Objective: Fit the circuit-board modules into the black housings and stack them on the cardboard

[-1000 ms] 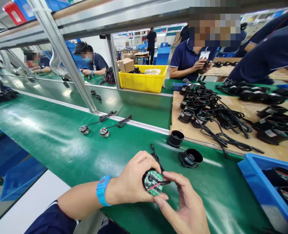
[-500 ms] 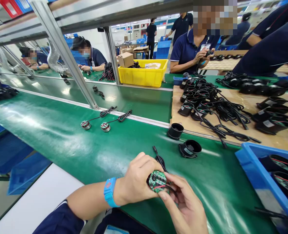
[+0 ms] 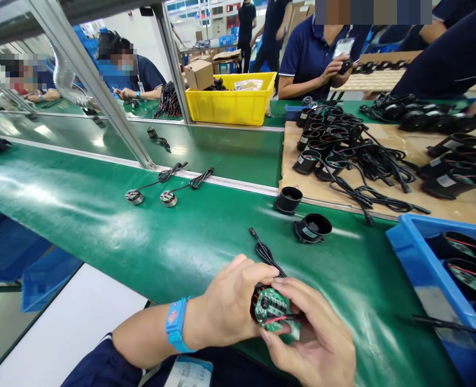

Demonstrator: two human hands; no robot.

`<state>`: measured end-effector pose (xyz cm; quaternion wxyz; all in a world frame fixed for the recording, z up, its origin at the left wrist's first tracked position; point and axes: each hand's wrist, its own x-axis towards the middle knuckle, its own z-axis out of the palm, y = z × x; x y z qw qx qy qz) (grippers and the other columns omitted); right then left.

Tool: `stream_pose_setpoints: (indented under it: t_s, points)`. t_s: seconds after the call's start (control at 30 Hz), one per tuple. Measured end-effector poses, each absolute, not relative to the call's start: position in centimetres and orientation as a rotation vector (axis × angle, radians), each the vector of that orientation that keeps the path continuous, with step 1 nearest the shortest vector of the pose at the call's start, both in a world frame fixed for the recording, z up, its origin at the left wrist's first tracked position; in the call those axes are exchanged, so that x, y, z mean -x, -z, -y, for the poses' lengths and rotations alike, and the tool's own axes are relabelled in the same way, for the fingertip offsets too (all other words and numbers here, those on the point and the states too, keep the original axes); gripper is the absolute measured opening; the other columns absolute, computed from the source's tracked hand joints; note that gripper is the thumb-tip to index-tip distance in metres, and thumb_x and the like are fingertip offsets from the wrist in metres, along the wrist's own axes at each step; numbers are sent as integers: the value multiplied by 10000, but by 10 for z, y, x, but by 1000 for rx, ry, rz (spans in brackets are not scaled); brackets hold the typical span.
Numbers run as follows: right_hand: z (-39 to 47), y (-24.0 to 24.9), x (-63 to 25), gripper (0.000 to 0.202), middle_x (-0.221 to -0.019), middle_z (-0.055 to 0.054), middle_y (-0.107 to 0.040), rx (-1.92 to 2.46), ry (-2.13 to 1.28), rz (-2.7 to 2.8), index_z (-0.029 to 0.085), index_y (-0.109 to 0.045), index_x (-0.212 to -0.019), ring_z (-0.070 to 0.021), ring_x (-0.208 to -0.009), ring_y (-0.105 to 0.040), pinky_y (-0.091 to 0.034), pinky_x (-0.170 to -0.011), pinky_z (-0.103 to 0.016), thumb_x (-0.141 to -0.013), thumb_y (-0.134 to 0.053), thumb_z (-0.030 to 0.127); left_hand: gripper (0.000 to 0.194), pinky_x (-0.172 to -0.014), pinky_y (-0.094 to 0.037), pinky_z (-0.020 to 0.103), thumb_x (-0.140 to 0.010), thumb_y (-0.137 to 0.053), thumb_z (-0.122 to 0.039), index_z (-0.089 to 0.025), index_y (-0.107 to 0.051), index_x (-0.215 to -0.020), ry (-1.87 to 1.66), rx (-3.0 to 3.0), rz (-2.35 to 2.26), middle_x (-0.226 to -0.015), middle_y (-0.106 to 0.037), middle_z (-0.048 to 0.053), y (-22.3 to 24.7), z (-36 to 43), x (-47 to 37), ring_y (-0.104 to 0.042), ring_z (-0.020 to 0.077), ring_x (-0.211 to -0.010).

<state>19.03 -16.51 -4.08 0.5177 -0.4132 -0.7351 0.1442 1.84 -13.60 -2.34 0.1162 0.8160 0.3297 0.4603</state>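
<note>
Head view: holding the round part (image 3: 270,307) btwn both hands, just above the near edge of the green desk (image 3: 205,236). Grip of L hand (image 3: 232,306) clamped round its dark L side; grip of R hand (image 3: 318,330) closed on its R side, w/ thumb low and fingers up top. Showing green circuit board (image 3: 268,303) face up, tilted toward the camera, w/ red wire (image 3: 276,319) & black wire running R, partly hidden by R hand. Wearing blue wristband (image 3: 177,324) on L wrist.

On desk just beyond hands: black cable (image 3: 265,251), bundled, w/ plug end pointing away; join to the part hidden. Farther L: 2 small motors (image 3: 169,198) w/ bundled cables, side by side but apart. Farther R: 2 black cups (image 3: 312,228), near each other, open side up. Past those, on cardboard (image 3: 294,183): many cups w/ boards & tangled cables (image 3: 377,164). At R edge: blue bin (image 3: 431,290) w/ more cups inside. Across desk: yellow bin (image 3: 232,106) & seated co-worker (image 3: 316,59) holding a small dark item.
</note>
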Motion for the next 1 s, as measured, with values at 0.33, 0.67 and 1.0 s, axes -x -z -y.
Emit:
stream_pose_setpoints:
  t_s: [0.33,0.67,1.0]
  points:
    - [165,39,-196,398,-1011,-84,-716,1028,-297,1760,211,-668,-1158,-219,-903,-726,-639,-746,-307,-772,-759,251,654,-749,-519,354,-908,-675,-566,-195,-391,-1366,-1298,-2330,-833,-977,-711,57,36,130,-19,-672,197,-749]
    - [190,52,-212,405,-1085,-69,-768,1171,-620,1698,271,-712,-1203,-206,-841,-770,-593,-537,-194,-820,-825,339,540,-865,-489,360,-820,-783,-552,-211,-601,-1196,-1020,-2132,-821,-1042,-758,78,30,134,-6,-708,230,-922]
    - [189,57,-207,388,-1061,-45,-788,1112,-733,1672,295,-732,-1167,-199,-834,-771,-587,-520,-193,-798,-845,333,472,-665,-488,282,-842,-750,-569,-188,-613,-1084,-1341,-2226,-808,-853,-746,39,42,136,-10,-685,148,-680]
